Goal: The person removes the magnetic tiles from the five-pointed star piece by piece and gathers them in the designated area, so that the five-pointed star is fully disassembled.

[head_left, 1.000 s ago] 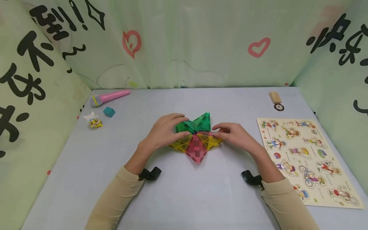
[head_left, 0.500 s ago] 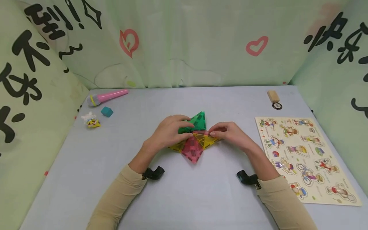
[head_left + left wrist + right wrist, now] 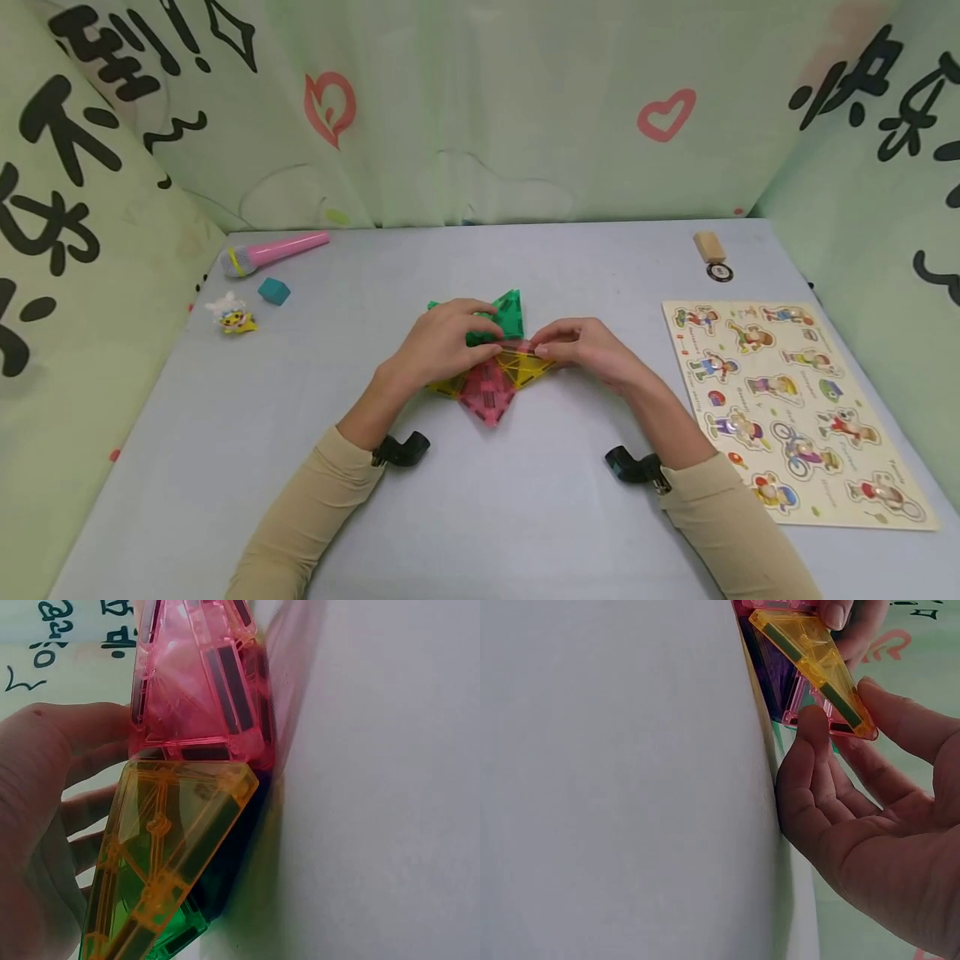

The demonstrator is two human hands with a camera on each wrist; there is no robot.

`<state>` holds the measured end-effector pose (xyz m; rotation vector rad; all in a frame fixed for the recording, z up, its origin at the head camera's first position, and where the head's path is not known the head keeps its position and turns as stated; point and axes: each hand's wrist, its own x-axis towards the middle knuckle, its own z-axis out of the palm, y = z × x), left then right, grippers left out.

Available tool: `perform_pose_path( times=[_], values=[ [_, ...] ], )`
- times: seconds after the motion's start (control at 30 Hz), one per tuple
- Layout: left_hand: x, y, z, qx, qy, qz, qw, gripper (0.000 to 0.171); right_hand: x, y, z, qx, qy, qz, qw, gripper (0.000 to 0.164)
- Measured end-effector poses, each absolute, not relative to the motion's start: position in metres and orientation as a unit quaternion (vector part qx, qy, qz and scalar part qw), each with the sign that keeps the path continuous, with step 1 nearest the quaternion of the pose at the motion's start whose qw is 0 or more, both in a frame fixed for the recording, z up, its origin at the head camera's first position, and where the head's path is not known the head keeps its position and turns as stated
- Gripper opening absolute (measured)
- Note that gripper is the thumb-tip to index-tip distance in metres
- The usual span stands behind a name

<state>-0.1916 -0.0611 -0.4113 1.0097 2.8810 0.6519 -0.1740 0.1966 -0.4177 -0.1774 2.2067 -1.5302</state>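
Observation:
A low build of see-through magnetic tiles lies mid-table between both hands. In the head view I make out a pink tile (image 3: 489,392), a yellow tile (image 3: 528,367) and a green tile (image 3: 512,313). The left hand (image 3: 448,342) holds the left side, its fingers over the green part and its thumb near the middle. At the right end, the right hand (image 3: 588,352) pinches the corner between thumb and fingers. The left wrist view shows pink and orange-yellow (image 3: 161,825) faces side by side. Dark purple (image 3: 771,671) shows beneath the yellow in the right wrist view.
A picture puzzle board (image 3: 795,417) lies at the right. Behind it are a wooden block (image 3: 708,247) and a round black-and-white disc (image 3: 719,272). Far left hold a pink toy microphone (image 3: 277,252), a teal block (image 3: 273,291) and a small figurine (image 3: 232,314).
The tile build has shifted left, and the right hand has moved left with it. The left hand now covers more of the green part. The whole head view has drifted slightly.

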Motion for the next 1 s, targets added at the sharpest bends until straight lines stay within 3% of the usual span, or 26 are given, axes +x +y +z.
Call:
perform_pose_path(
  times=[1.0],
  values=[
    [-0.1922, -0.0622, -0.4132, 0.311, 0.931, 0.194, -0.005, 0.024, -0.1752, 0.1965, -0.4222, 0.005, 0.763, -0.608, 0.218, 0.038]
  ],
)
